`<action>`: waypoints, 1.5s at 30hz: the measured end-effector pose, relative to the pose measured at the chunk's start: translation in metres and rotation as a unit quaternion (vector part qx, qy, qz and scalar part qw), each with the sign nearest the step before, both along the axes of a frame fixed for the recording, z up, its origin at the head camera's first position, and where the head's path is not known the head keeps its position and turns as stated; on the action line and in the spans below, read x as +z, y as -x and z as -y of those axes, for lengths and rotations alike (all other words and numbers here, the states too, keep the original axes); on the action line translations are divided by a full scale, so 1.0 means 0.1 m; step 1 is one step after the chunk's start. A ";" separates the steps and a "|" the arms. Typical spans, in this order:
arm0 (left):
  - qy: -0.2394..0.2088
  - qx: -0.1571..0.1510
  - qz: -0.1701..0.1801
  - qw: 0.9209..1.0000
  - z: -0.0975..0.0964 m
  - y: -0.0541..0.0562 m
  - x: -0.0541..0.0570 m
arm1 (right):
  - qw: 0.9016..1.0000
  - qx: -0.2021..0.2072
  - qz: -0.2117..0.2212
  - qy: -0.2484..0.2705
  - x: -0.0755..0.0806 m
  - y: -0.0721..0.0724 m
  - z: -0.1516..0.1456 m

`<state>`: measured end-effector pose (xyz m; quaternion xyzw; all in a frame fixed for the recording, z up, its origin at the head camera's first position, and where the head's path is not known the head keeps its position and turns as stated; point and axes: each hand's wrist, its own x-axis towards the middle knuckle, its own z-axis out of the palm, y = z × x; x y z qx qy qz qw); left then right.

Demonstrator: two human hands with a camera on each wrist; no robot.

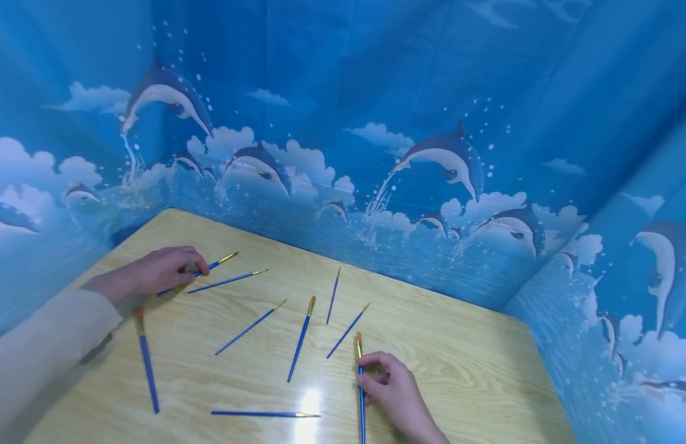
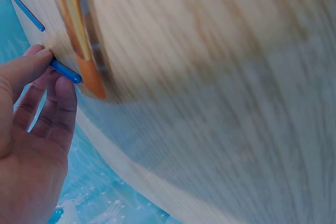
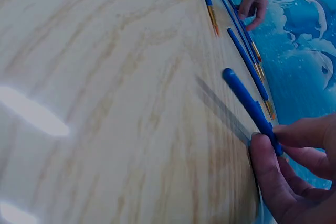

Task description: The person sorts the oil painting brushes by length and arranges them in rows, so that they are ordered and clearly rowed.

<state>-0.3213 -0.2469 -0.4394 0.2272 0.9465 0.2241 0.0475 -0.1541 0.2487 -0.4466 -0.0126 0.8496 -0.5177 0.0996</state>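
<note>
At the table's far left, my left hand (image 1: 164, 269) pinches a blue-handled paintbrush (image 1: 225, 258), whose tip points away to the right. In the left wrist view the thumb and fingers grip the blue handle (image 2: 66, 71) near its end. Toward the front right, my right hand (image 1: 397, 393) pinches another paintbrush (image 1: 362, 410) with its orange bristles pointing to the far side. Its handle (image 3: 244, 98) rises off the wood in the right wrist view and casts a shadow. A thin paintbrush (image 1: 226, 282) lies just beside the left hand.
Several more blue paintbrushes lie scattered on the wooden table (image 1: 459, 364): a wide one (image 1: 148, 370) near the left forearm, a flat one (image 1: 301, 342) in the middle, a thin one (image 1: 259, 414) at the front. A blue dolphin-print curtain (image 1: 331, 80) borders the table.
</note>
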 end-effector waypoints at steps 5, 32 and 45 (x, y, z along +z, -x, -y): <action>-0.003 -0.004 -0.002 1.000 0.02 -0.01 -0.01 | 0.997 0.003 -0.029 -0.072 0.01 -0.01 0.12; -0.003 0.006 0.003 1.000 0.00 -0.02 0.02 | 0.995 0.004 -0.026 -0.099 0.08 0.00 0.28; -0.001 0.003 0.009 1.000 0.00 0.00 0.01 | 0.989 -0.036 -0.088 -0.109 0.19 0.35 0.03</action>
